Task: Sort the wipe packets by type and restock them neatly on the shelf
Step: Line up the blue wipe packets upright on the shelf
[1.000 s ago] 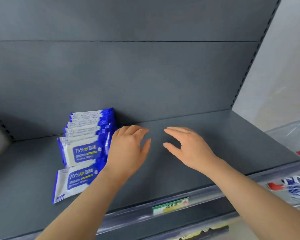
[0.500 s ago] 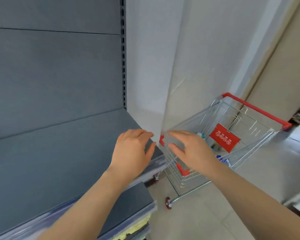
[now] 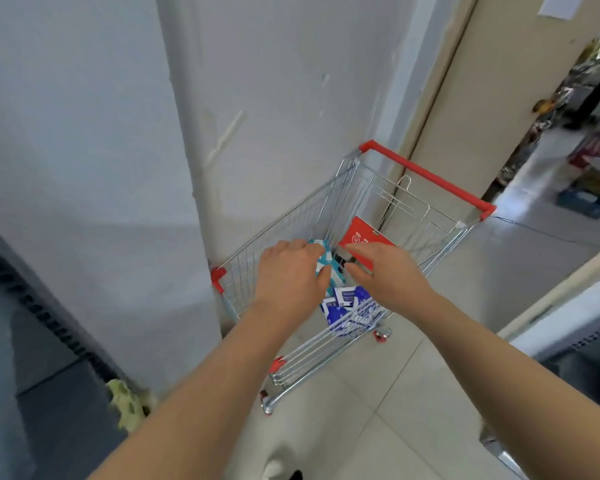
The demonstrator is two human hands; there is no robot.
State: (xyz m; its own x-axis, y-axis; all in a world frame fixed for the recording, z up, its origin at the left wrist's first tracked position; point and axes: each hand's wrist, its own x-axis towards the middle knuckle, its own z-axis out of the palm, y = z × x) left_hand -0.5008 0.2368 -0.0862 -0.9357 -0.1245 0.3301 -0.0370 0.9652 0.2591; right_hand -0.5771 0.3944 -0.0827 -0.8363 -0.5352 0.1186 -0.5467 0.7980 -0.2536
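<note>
**Reaching into the cart for more packets**

The wipe packets (image 3: 343,306) lie in the shopping cart (image 3: 388,202): 1 teal-and-white one on top, several blue ones below, too jumbled to count. My left hand (image 3: 288,275) curls its fingers (image 3: 321,273) onto the teal packet (image 3: 326,261); my right hand (image 3: 388,275) hovers spread, grasping nothing. I judge restocking unfinished.

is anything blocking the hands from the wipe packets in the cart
Nothing visible does. The cart is open at the top, and both hands are already above its basket. The left hand lies against the teal packet; whether it grips it is unclear. The right hand hovers above the blue packets, with no wire between.
</note>
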